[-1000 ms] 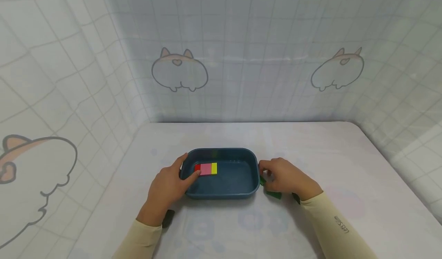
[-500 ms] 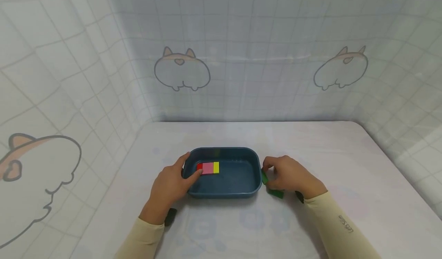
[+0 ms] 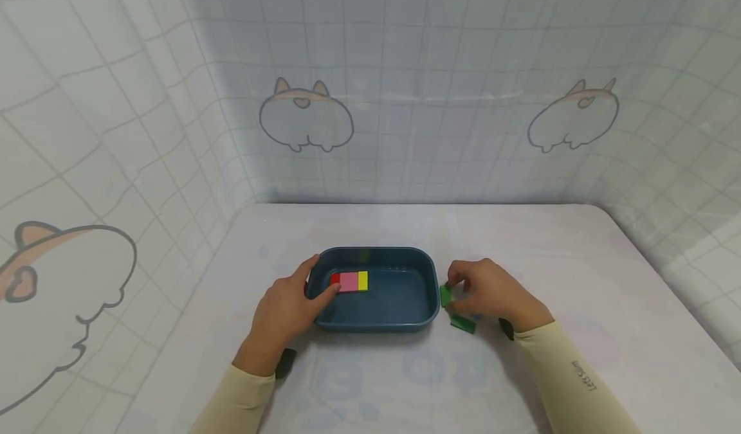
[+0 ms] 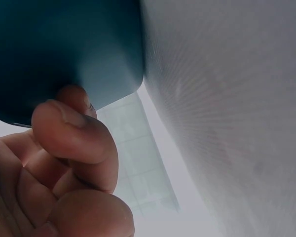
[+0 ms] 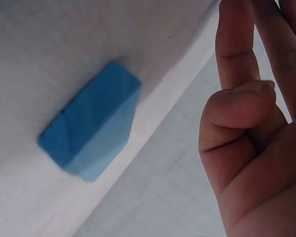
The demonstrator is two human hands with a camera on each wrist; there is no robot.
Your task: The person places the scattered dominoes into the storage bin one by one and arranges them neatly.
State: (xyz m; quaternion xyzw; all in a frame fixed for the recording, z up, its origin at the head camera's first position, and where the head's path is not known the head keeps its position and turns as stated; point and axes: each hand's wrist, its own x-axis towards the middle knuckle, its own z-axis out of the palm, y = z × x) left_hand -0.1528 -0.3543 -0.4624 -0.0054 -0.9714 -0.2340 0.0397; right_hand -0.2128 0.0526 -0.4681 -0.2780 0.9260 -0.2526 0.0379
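My left hand [image 3: 286, 308] holds the left rim of a dark blue rectangular tray [image 3: 376, 326], thumb inside and the other fingers outside the wall. Inside the tray, a red piece [image 3: 335, 279], a pink piece [image 3: 348, 281] and a yellow piece [image 3: 363, 281] lie side by side, with the left thumb tip at the red one. Just right of the tray, my right hand [image 3: 492, 292] pinches a small green block [image 3: 445, 296] between thumb and fingertip. A second green block [image 3: 463, 323] lies below that hand. In the right wrist view, a blue block [image 5: 91, 121] rests on the cloth.
A pale patterned cloth [image 3: 370, 382] covers the table. White grid-patterned curtains [image 3: 440, 132] with animal drawings stand behind and at both sides. Dark objects show by the left wrist [image 3: 285, 363] and the right wrist [image 3: 506, 328].
My right hand has drawn slightly right, away from the tray wall, and the green block beside the tray has turned more upright in view. The left hand keeps its hold on the rim.
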